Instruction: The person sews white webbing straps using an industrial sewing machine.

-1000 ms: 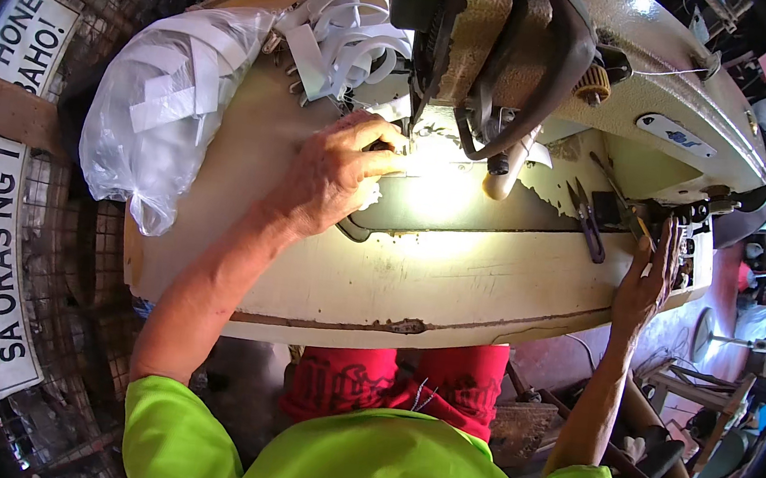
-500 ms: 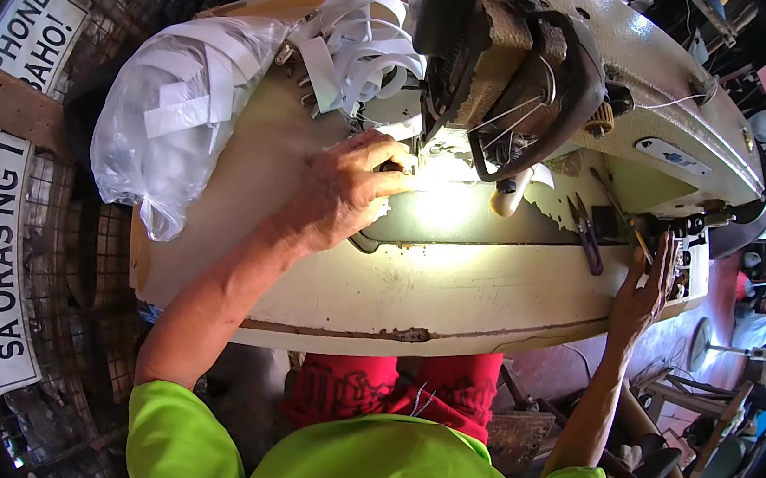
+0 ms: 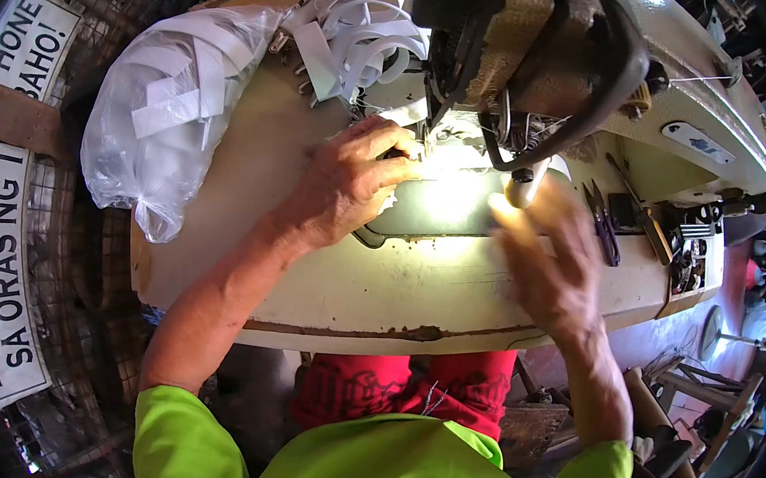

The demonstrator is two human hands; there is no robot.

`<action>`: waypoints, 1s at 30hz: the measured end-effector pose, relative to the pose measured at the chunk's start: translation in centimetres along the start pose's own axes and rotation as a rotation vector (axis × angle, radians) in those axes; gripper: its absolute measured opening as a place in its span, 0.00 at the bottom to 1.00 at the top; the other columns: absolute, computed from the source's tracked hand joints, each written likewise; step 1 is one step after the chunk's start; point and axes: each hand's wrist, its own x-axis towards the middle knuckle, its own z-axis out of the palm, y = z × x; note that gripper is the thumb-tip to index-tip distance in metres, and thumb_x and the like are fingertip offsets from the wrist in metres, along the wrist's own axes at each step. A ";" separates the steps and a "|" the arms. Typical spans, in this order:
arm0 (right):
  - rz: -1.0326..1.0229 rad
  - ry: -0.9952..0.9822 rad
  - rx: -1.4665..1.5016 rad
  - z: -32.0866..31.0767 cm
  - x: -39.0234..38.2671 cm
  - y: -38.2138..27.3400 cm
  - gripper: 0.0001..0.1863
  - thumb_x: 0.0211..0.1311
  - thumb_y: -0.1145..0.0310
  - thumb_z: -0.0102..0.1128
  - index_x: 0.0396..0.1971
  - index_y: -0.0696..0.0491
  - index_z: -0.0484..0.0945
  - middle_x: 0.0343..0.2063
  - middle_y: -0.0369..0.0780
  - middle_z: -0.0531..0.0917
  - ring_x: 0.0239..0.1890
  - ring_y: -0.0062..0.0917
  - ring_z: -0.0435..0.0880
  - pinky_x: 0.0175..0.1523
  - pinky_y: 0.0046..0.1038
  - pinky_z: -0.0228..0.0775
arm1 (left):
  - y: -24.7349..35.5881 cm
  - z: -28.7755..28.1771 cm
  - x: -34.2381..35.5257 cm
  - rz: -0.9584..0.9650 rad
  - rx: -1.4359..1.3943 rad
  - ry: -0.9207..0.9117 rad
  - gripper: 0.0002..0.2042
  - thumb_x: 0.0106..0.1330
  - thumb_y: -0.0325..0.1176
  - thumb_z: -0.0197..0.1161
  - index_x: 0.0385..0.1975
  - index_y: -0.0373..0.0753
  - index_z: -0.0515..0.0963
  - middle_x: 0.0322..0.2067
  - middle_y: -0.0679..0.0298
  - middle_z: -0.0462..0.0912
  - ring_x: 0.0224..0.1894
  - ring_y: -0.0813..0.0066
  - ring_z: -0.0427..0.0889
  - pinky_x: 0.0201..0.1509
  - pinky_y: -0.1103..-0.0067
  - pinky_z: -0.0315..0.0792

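Observation:
My left hand (image 3: pixel 347 184) is closed in a pinch beside the needle area (image 3: pixel 431 141) of a sewing machine (image 3: pixel 533 59). What the fingertips hold is mostly hidden; a scrap of white shows below the palm. A white strip (image 3: pixel 404 112) lies just behind those fingers. My right hand (image 3: pixel 560 258) is over the table, near the machine's lamp (image 3: pixel 527 184), and blurred by motion. I cannot make out whether it holds anything. White bands with metal clips (image 3: pixel 366 46) lie tangled behind my left hand.
A clear plastic bag of white bands (image 3: pixel 166 123) lies on the table's left side. To the right are scissors (image 3: pixel 601 225), a wooden-handled tool (image 3: pixel 653 232) and a tray of small metal parts (image 3: pixel 694 258). Wire mesh (image 3: pixel 78 207) runs along the left.
My right hand has left the tray at the right edge and come left toward the machine's lamp. My left hand stays pinched near the needle. The whole view has shifted slightly.

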 end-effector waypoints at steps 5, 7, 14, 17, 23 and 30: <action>-0.007 -0.160 0.232 4.5 3.3 0.7 0.21 0.59 0.69 0.60 0.54 0.54 0.75 0.34 0.45 0.81 0.35 0.39 0.78 0.42 0.37 0.72 | -0.2 0.0 0.3 -0.008 -0.025 0.029 0.14 0.48 0.18 0.63 0.36 0.37 0.82 0.36 0.62 0.78 0.43 0.61 0.78 0.48 0.70 0.76; -0.016 -0.154 0.216 4.4 3.1 0.8 0.21 0.59 0.69 0.60 0.54 0.54 0.75 0.34 0.44 0.81 0.35 0.39 0.78 0.42 0.38 0.72 | -0.1 -0.3 0.5 0.015 -0.029 -0.007 0.14 0.50 0.19 0.64 0.38 0.36 0.81 0.37 0.61 0.79 0.44 0.61 0.78 0.49 0.70 0.76; 0.013 -0.213 0.164 3.6 3.3 0.5 0.18 0.60 0.71 0.59 0.51 0.54 0.77 0.36 0.44 0.82 0.37 0.39 0.79 0.44 0.38 0.73 | -0.5 -0.8 0.5 0.012 -0.045 -0.072 0.14 0.50 0.20 0.65 0.39 0.36 0.81 0.37 0.61 0.79 0.45 0.61 0.78 0.52 0.71 0.76; 0.010 -0.237 0.138 3.3 3.8 0.1 0.17 0.56 0.74 0.64 0.47 0.55 0.80 0.48 0.43 0.81 0.47 0.38 0.81 0.50 0.37 0.74 | -0.6 -0.6 0.6 0.035 -0.014 -0.064 0.14 0.50 0.19 0.65 0.38 0.36 0.81 0.38 0.61 0.79 0.45 0.60 0.78 0.51 0.70 0.76; 0.045 -0.179 0.159 3.8 4.2 0.3 0.18 0.60 0.69 0.60 0.50 0.57 0.78 0.47 0.46 0.82 0.47 0.41 0.79 0.55 0.40 0.69 | -1.2 -0.4 1.0 0.007 -0.027 -0.009 0.10 0.52 0.19 0.63 0.35 0.33 0.81 0.36 0.59 0.80 0.43 0.59 0.79 0.49 0.70 0.76; 0.067 -0.123 0.095 3.6 4.0 0.3 0.20 0.58 0.65 0.63 0.50 0.56 0.79 0.44 0.45 0.83 0.46 0.40 0.78 0.61 0.42 0.64 | -1.3 0.1 1.2 0.018 0.035 0.004 0.08 0.54 0.20 0.61 0.34 0.33 0.81 0.36 0.59 0.81 0.43 0.61 0.80 0.47 0.71 0.76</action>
